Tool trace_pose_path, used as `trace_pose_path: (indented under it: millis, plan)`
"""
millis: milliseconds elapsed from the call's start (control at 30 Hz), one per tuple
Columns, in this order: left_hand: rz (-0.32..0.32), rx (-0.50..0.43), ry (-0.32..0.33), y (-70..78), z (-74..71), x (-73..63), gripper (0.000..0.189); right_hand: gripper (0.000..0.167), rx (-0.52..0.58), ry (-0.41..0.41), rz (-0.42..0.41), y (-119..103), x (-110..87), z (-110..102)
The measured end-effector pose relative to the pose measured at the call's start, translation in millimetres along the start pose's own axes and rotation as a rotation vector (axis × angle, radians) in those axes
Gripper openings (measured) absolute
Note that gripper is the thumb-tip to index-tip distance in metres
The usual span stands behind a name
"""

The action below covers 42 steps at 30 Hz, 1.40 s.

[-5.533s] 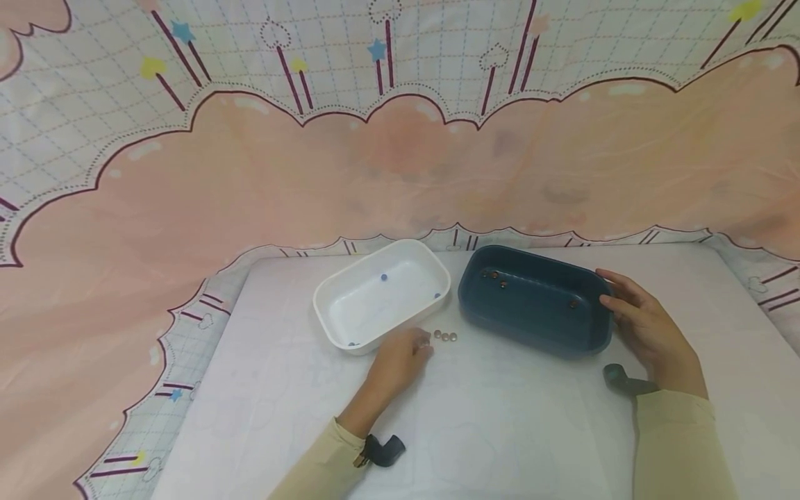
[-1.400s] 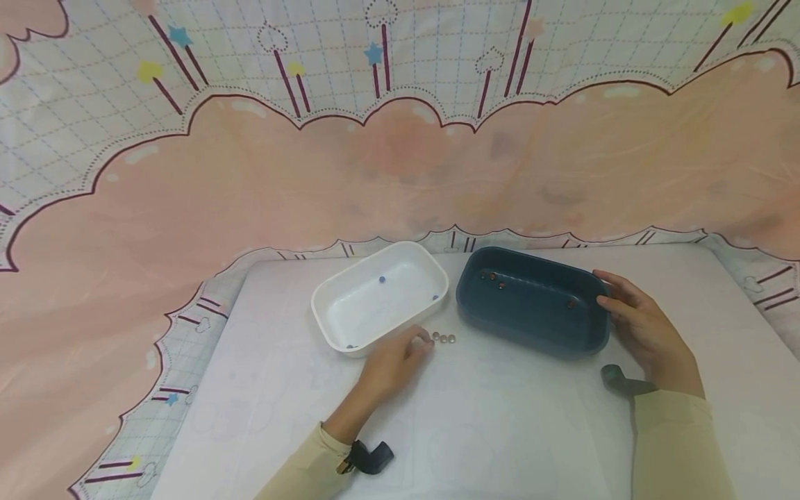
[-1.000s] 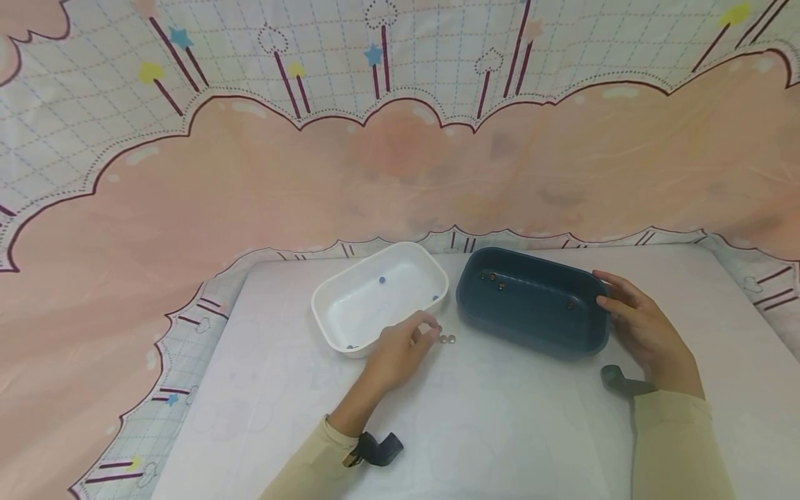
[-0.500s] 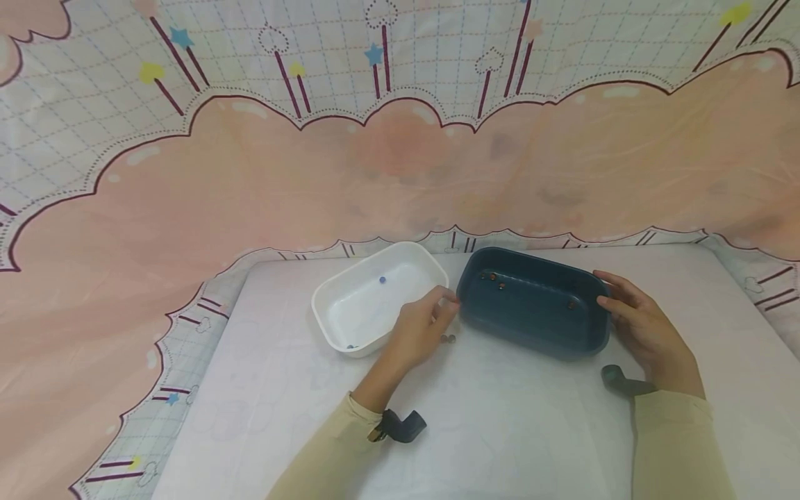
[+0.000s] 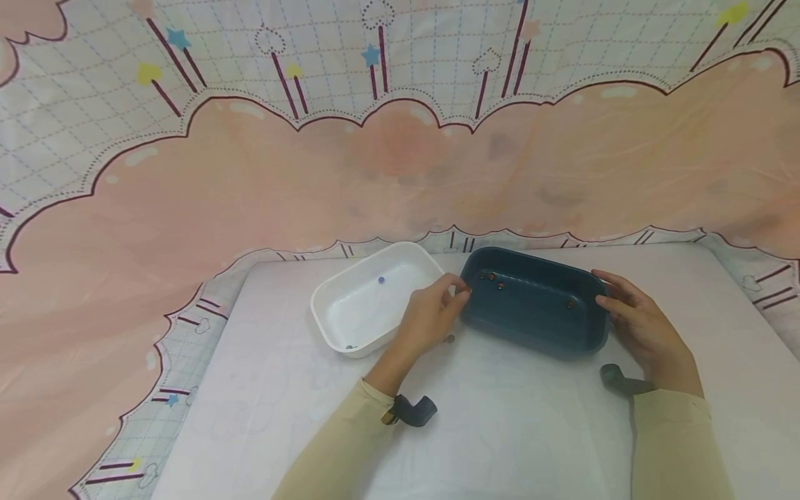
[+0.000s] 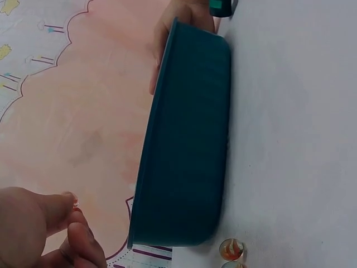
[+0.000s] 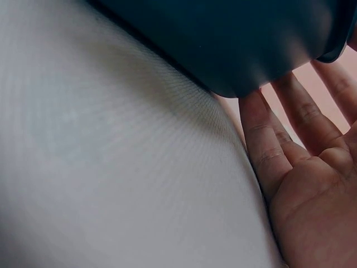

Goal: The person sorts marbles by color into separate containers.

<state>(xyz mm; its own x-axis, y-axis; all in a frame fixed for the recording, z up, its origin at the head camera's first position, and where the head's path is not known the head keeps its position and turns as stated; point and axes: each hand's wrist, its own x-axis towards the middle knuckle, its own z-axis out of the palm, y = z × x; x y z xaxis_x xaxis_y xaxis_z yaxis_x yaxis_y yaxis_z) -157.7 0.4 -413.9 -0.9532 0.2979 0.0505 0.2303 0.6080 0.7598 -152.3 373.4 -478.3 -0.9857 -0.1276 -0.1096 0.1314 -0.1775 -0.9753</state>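
My left hand (image 5: 431, 312) pinches a small glass marble (image 6: 75, 202) with orange in it between thumb and fingertip, right at the left rim of the dark blue tray (image 5: 531, 323). With the thumb over the rim and the fingers along the outside, my right hand (image 5: 646, 330) grips the tray's right end. Several orange-brown marbles (image 5: 501, 286) lie inside this tray. On the table below my left hand sits a swirled marble (image 6: 231, 249), with another beside it at the left wrist view's bottom edge.
To the left stands a white tray (image 5: 340, 316) holding blue marbles (image 5: 381, 280); my left forearm and hand cover part of its right side. A patterned cloth (image 5: 312, 180) hangs behind the white-covered table (image 5: 500, 430).
My left hand has taken a marble from the row of three on the table and carried it up and right to the dark blue tray's rim. My right hand has stayed put.
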Motion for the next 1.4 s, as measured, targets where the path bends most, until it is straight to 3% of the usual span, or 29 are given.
trace_pose_path:
  millis: [333,1400]
  plan:
    - [-0.007,-0.032,-0.013,-1.0,2.2,5.6,0.023,0.059,-0.007,0.016,0.016,-1.1,0.3,1.3]
    - [0.045,0.005,0.021,2.3,3.7,9.0,0.02,0.06,-0.032,0.019,0.006,0.6,1.0,0.1]
